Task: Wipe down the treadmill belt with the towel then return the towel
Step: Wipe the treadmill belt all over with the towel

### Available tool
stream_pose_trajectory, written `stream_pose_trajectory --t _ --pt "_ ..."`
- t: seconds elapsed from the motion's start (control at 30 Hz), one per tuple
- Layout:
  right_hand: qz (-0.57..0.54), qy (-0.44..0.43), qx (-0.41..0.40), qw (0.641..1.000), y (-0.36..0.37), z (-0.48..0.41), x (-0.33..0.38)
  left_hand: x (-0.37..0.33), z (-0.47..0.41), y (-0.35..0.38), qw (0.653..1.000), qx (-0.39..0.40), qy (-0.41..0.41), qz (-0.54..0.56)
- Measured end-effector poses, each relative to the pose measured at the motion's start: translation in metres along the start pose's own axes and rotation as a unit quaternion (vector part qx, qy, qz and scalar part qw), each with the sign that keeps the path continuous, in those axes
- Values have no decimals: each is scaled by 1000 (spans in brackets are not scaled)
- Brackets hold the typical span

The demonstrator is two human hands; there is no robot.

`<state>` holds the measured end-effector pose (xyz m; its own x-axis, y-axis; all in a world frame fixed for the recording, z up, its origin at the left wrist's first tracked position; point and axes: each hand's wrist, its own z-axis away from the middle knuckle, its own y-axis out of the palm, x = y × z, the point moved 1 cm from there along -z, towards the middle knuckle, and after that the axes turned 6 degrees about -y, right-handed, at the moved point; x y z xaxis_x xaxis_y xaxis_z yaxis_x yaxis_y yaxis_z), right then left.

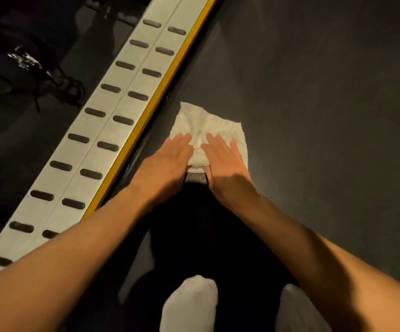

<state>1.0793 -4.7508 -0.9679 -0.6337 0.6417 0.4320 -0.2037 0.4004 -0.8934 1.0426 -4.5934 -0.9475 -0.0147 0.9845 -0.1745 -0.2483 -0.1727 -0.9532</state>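
Note:
A crumpled white towel (208, 125) lies on the dark treadmill belt (313, 92), close to the belt's left edge. My left hand (167, 159) presses flat on the towel's left near part, fingers together and stretched out. My right hand (225, 161) presses flat on its right near part in the same way. The two hands sit side by side with a strip of towel bunched up between them. Neither hand's fingers curl around the cloth.
A silver side rail (112, 130) with dark grip ovals and a yellow edge strip (155, 97) runs diagonally along the belt's left. Dark floor with a black object (26, 61) lies beyond it. My white-socked feet (191, 305) stand on the belt below my arms.

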Motion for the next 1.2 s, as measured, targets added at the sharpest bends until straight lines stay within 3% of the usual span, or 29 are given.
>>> stream_pose_trajectory --t 0.1,0.23,0.37,0.63,0.73,0.93,1.0,1.1,1.2 --pt "-11 2 57 998 2 -31 1 16 -9 -8 999 -33 -8 3" --pt "0 -22 40 999 12 -13 12 6 15 -3 999 -25 -35 -5" --pt "-26 -11 95 995 4 20 36 -17 54 -15 989 11 -110 98" --pt "10 2 189 982 -6 -5 44 -6 45 -28 996 66 -52 14" --pt "4 -13 140 990 3 4 37 -12 43 -11 996 67 -67 -2" --pt "-16 -20 39 999 11 14 41 24 41 -11 999 16 38 -30" --pt "-8 -35 23 999 19 1 40 33 34 -12 999 44 10 13" --pt "-10 -30 17 999 24 -28 43 42 23 -17 999 16 -38 26" --pt "-24 7 43 999 14 -20 54 39 30 -14 999 -13 -26 36"
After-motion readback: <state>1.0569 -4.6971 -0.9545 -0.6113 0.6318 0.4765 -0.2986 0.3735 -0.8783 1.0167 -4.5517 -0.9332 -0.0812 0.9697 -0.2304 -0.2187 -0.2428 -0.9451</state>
